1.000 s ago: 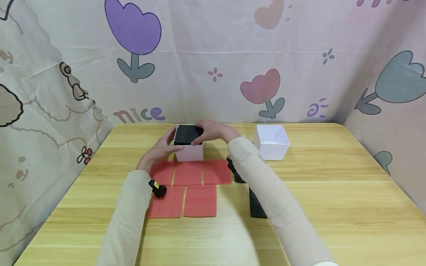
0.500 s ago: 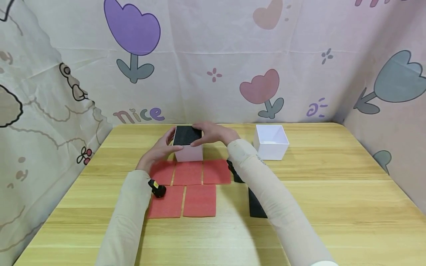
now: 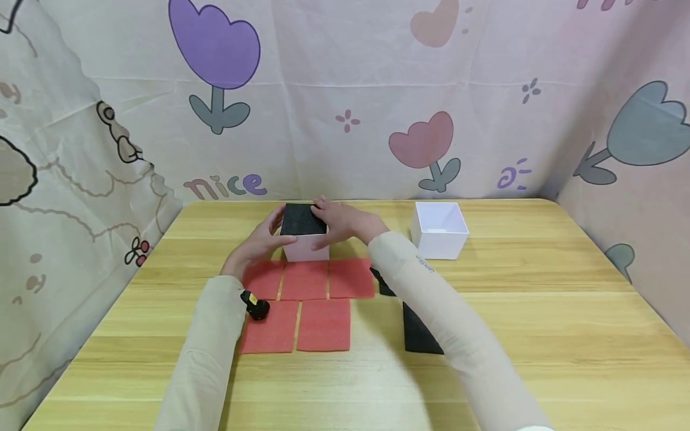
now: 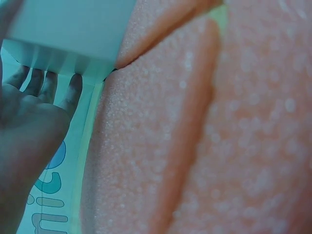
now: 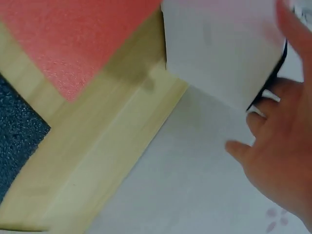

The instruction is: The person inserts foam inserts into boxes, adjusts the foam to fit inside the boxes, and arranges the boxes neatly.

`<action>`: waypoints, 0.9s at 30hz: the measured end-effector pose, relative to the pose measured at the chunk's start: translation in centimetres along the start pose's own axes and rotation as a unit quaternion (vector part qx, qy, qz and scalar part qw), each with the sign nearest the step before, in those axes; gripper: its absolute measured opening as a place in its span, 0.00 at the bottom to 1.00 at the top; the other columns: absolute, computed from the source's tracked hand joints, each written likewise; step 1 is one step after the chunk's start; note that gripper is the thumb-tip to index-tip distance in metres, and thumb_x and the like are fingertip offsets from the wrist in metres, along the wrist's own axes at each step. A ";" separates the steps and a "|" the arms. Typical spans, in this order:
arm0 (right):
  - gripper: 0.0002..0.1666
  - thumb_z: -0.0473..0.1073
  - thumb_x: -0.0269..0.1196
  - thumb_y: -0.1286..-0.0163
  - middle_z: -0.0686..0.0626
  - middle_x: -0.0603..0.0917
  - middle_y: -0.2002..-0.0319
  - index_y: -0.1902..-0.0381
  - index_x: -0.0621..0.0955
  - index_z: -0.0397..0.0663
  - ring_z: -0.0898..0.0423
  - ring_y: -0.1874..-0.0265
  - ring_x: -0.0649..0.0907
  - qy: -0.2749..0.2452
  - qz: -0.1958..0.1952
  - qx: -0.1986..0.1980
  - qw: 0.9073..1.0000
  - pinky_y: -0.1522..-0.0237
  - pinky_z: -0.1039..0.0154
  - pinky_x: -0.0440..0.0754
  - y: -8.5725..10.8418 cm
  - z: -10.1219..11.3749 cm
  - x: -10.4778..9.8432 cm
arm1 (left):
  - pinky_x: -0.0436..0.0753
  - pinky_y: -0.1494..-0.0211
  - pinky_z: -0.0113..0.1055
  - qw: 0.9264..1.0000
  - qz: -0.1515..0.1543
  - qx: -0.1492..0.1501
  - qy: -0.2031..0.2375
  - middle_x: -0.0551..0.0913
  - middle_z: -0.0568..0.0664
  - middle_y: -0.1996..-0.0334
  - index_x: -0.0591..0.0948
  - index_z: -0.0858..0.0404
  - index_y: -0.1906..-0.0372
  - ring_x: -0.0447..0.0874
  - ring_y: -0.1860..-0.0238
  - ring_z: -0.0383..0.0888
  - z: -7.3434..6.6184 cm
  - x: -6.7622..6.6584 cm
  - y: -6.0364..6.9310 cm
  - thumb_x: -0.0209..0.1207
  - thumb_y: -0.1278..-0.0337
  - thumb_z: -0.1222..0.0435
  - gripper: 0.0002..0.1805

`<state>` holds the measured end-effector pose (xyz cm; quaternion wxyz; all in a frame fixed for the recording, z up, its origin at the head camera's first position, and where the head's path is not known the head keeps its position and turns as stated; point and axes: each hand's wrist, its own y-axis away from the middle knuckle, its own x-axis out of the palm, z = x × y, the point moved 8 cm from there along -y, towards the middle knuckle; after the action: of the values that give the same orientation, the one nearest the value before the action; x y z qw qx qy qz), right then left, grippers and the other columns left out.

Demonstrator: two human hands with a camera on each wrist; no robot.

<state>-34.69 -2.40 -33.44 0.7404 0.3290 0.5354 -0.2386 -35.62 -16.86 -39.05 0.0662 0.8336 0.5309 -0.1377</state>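
A white box [image 3: 307, 248] stands near the table's back edge, with a black square sheet [image 3: 303, 219] lying level across its top. The left hand [image 3: 260, 240] grips the box's left side, its thumb along the front face; in the left wrist view, the fingers of the left hand [image 4: 39, 112] lie against the white box [image 4: 63, 46]. At the right side is the right hand [image 3: 345, 221], fingertips at the sheet's right edge and thumb by the front face. The right wrist view has the right hand [image 5: 282, 131] beside the box [image 5: 219, 48], fingers apart and relaxed.
Red square sheets [image 3: 323, 325] lie in two rows in front of the box. Black sheets [image 3: 417, 332] are partly hidden under the right forearm. A second white box [image 3: 442, 239] stands at the back right. Behind the table hangs a patterned cloth [image 3: 345, 90].
The right hand has shifted slightly right, its thumb moving from the sheet's front corner down beside the box. The black sheet lies flatter than a second ago. The left hand has stayed put.
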 end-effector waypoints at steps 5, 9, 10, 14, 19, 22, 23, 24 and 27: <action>0.52 0.60 0.62 0.34 0.45 0.46 0.24 0.24 0.52 0.45 0.50 0.25 0.45 0.090 -0.046 -0.056 0.993 0.28 0.51 0.47 1.0 2.5 0.3 | 0.48 0.26 0.50 1.000 0.003 -0.004 0.003 0.43 0.54 0.23 0.41 0.59 0.23 0.38 0.25 0.52 -0.3 0.2 -0.2 0.59 0.39 0.66 0.48; 0.45 0.54 0.63 0.33 0.45 0.54 0.25 0.25 0.58 0.45 0.51 0.26 0.53 0.109 -0.077 -0.111 0.985 0.29 0.54 0.51 1.7 4.3 0.7 | 0.48 0.27 0.52 1.000 -0.001 -0.006 -0.009 0.42 0.54 0.23 0.40 0.59 0.22 0.38 0.25 0.53 -0.5 0.1 -0.3 0.59 0.39 0.65 0.49; 0.44 0.53 0.63 0.32 0.45 0.55 0.26 0.26 0.59 0.46 0.51 0.27 0.54 0.115 -0.082 -0.116 0.983 0.29 0.54 0.52 1.8 4.5 0.8 | 0.48 0.27 0.52 1.000 -0.001 -0.007 -0.013 0.42 0.55 0.23 0.40 0.59 0.22 0.38 0.25 0.53 -0.5 0.1 -0.2 0.59 0.40 0.65 0.49; 0.43 0.53 0.63 0.32 0.46 0.58 0.26 0.26 0.60 0.47 0.53 0.27 0.56 0.133 -0.091 -0.118 0.980 0.30 0.55 0.54 1.8 4.9 1.1 | 0.47 0.27 0.52 1.000 0.000 -0.008 -0.018 0.40 0.56 0.23 0.39 0.60 0.23 0.37 0.25 0.55 -0.5 0.0 -0.1 0.59 0.40 0.65 0.50; 0.41 0.52 0.63 0.32 0.47 0.59 0.27 0.26 0.61 0.48 0.53 0.28 0.58 0.132 -0.087 -0.117 0.980 0.31 0.57 0.58 1.5 5.0 1.2 | 0.45 0.26 0.50 1.000 0.000 -0.003 -0.010 0.39 0.57 0.23 0.39 0.61 0.23 0.36 0.25 0.55 -0.5 0.0 0.0 0.58 0.41 0.67 0.50; 0.40 0.52 0.63 0.32 0.47 0.60 0.27 0.27 0.64 0.48 0.52 0.30 0.62 0.128 -0.081 -0.114 0.982 0.33 0.57 0.63 1.2 5.0 1.3 | 0.45 0.26 0.50 1.000 0.000 -0.005 -0.002 0.39 0.57 0.23 0.39 0.61 0.23 0.35 0.25 0.54 -0.3 0.0 0.0 0.59 0.41 0.67 0.50; 0.39 0.52 0.63 0.32 0.47 0.61 0.28 0.28 0.64 0.48 0.52 0.30 0.63 0.126 -0.080 -0.113 0.982 0.33 0.57 0.64 1.1 4.9 1.3 | 0.45 0.26 0.50 1.000 0.000 -0.007 -0.001 0.38 0.56 0.23 0.38 0.61 0.23 0.35 0.24 0.54 -0.2 0.0 0.0 0.59 0.41 0.67 0.50; 0.39 0.52 0.63 0.32 0.46 0.61 0.28 0.28 0.65 0.48 0.51 0.30 0.64 0.127 -0.079 -0.112 0.982 0.34 0.57 0.64 1.0 4.9 1.3 | 0.45 0.26 0.50 1.000 0.000 -0.007 0.005 0.38 0.56 0.23 0.38 0.61 0.23 0.35 0.25 0.54 -0.1 0.0 0.0 0.59 0.41 0.68 0.50; 0.40 0.51 0.63 0.32 0.45 0.61 0.28 0.28 0.64 0.46 0.50 0.30 0.63 0.126 -0.084 -0.104 0.983 0.33 0.56 0.63 0.6 4.9 1.0 | 0.45 0.26 0.50 1.000 -0.002 -0.005 0.009 0.39 0.56 0.23 0.39 0.62 0.23 0.35 0.25 0.54 -0.1 0.1 0.0 0.58 0.41 0.67 0.50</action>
<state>-30.85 -5.61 -33.27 0.6743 0.2316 0.6720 -0.2002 -35.54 -16.78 -39.02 0.0659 0.8332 0.5340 -0.1278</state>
